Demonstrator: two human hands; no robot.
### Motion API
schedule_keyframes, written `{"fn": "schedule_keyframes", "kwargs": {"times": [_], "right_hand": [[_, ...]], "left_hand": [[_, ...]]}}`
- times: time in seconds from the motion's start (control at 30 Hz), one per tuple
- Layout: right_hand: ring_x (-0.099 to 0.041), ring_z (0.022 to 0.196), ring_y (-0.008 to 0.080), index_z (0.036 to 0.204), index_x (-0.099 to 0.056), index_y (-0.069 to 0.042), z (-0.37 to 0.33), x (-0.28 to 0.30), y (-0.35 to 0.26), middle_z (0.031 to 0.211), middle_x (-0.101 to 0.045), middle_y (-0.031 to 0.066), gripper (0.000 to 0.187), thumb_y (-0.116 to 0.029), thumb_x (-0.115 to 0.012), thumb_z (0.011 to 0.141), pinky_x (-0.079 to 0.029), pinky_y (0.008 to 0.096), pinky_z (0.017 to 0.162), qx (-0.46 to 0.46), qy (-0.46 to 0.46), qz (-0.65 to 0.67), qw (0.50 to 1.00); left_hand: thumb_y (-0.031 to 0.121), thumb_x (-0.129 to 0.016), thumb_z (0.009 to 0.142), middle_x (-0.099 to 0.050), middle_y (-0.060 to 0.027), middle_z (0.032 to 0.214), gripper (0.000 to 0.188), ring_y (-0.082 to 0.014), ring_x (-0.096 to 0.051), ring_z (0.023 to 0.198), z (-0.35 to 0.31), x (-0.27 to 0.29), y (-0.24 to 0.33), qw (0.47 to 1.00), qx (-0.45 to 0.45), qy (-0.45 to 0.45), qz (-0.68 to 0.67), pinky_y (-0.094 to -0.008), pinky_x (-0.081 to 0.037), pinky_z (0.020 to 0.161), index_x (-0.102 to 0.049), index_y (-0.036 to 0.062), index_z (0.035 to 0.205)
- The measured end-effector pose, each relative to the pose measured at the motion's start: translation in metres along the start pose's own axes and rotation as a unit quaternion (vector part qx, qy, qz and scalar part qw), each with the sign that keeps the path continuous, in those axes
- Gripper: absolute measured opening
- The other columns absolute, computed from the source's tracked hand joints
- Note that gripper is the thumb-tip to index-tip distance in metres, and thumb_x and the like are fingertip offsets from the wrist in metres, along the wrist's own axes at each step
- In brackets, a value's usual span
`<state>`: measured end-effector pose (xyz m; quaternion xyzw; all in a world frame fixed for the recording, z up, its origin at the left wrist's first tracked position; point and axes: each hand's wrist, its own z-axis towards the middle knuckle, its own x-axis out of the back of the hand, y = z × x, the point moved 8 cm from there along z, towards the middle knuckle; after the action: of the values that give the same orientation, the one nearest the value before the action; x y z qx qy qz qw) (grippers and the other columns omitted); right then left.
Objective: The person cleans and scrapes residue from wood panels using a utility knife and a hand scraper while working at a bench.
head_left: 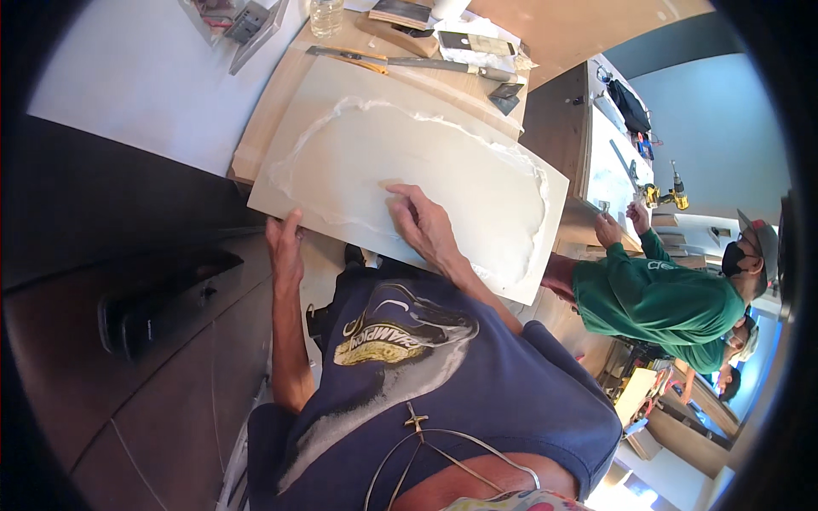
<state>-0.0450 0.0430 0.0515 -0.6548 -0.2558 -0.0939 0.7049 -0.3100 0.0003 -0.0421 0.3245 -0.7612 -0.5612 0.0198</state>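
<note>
A pale rectangular panel (426, 162) lies slanted on a wooden work surface, its near side reaching out over the edge. A rough, wavy white band (460, 128), like a smear of glue or filler, loops around on its face. My left hand (285, 247) grips the panel's near left corner, thumb at the edge and the other fingers partly hidden. Over the panel's middle is my right hand (423, 226), its index finger stretched out low over or touching the surface, with nothing seen in it.
Behind the panel, the wooden work surface (273, 128) holds a long-handled tool (426, 64), a black scraper-like blade (506, 97), a sanding block (477, 44) and a clear jar (326, 17). At right, a person in green (656, 294) works at another bench near a yellow drill (669, 192).
</note>
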Motion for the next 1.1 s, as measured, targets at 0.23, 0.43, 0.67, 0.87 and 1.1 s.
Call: {"fn": "schedule_keyframes", "kwargs": {"times": [0.23, 0.43, 0.67, 0.87, 1.1], "right_hand": [[-0.050, 0.064, 0.0112, 0.130, -0.064, -0.008, 0.004, -0.006, 0.012, 0.072, -0.054, 0.0018, 0.028, -0.010, -0.061, 0.102, -0.045, 0.0275, 0.060, -0.008, 0.016, 0.007, 1.000], [-0.054, 0.063, 0.0151, 0.131, -0.063, -0.009, 0.039, 0.016, 0.021, 0.074, -0.058, 0.0053, 0.031, -0.009, -0.062, 0.100, -0.048, 0.0307, 0.062, 0.005, -0.003, -0.038, 0.999], [-0.069, 0.084, 0.0314, 0.130, -0.061, -0.012, 0.198, 0.158, 0.040, 0.099, -0.069, 0.0152, 0.035, -0.010, -0.064, 0.096, -0.055, 0.0423, 0.074, 0.192, 0.174, -0.241, 0.935], [-0.065, 0.115, 0.0357, 0.142, -0.056, -0.018, 0.325, 0.209, 0.135, 0.128, -0.067, 0.0167, 0.056, -0.026, -0.073, 0.089, -0.052, 0.0521, 0.096, 0.184, 0.056, -0.491, 0.849], [-0.057, 0.129, 0.0282, 0.139, -0.061, -0.012, 0.376, 0.221, 0.183, 0.138, -0.063, 0.0150, 0.070, -0.042, -0.084, 0.082, -0.046, 0.0428, 0.106, 0.075, -0.153, -0.470, 0.866]], "left_hand": [[0.024, -0.072, 0.093, -0.061, -0.0083, 0.132, 0.052, -0.0191, -0.061, 0.115, 0.022, 0.014, -0.025, 0.998, -0.004, -0.036, 0.049, -0.0363, -0.049, 0.095, -0.053, 0.0027, 0.136], [0.025, -0.071, 0.097, -0.062, -0.0076, 0.131, 0.051, -0.0199, -0.062, 0.114, 0.022, 0.016, -0.035, 0.996, 0.034, -0.054, 0.057, -0.0387, -0.050, 0.097, -0.051, 0.0037, 0.138], [0.023, -0.072, 0.094, -0.062, -0.0088, 0.132, 0.058, -0.0193, -0.064, 0.112, 0.019, 0.022, -0.024, 0.999, 0.015, 0.000, 0.028, -0.0391, -0.053, 0.092, -0.048, 0.0068, 0.144], [0.023, -0.070, 0.095, -0.065, -0.0085, 0.129, 0.053, -0.0200, -0.064, 0.112, 0.029, 0.023, -0.028, 0.998, 0.022, -0.032, 0.052, -0.0398, -0.053, 0.092, -0.052, 0.0048, 0.141], [0.027, -0.072, 0.093, -0.066, -0.0087, 0.128, 0.054, -0.0184, -0.065, 0.110, 0.025, 0.025, -0.027, 1.000, -0.006, -0.001, 0.026, -0.0372, -0.053, 0.092, -0.054, 0.0020, 0.137]]}}
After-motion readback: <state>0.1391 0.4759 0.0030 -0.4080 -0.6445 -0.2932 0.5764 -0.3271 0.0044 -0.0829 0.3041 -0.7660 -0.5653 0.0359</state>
